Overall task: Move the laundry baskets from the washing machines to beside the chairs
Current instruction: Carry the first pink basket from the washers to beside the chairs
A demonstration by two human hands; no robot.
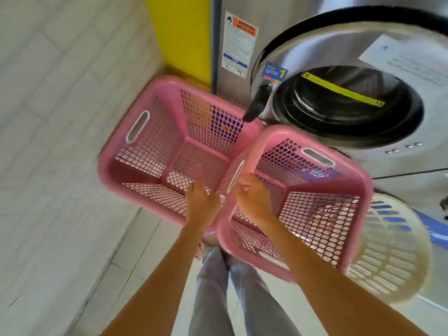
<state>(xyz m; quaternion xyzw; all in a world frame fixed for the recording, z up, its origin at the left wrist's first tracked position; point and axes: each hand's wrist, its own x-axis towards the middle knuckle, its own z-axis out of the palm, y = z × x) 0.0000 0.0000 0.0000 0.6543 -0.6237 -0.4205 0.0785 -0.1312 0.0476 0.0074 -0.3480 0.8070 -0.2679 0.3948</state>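
**Two baskets in hand, ready to carry**

The left hand (200, 202) is closed over the near rim of the left basket (155, 151), and the right hand (252, 197) is closed over the near rim of the right basket (315, 204). Both pink baskets are empty and appear to be held off the floor, tilted, their inner rims touching between the hands. They sit right in front of the washer (351, 103), whose door stands open with its black handle (255, 106) just above the point where the baskets meet. A white basket (392, 258) lies partly under the right one.

To do the carry well, I judge that both grips should stay firm and the baskets should be drawn back clear of the handle and door before turning. Held by one rim each, they will swing, so keeping them slightly apart would stop them knocking together. No chairs are in view; the person must turn to find them.
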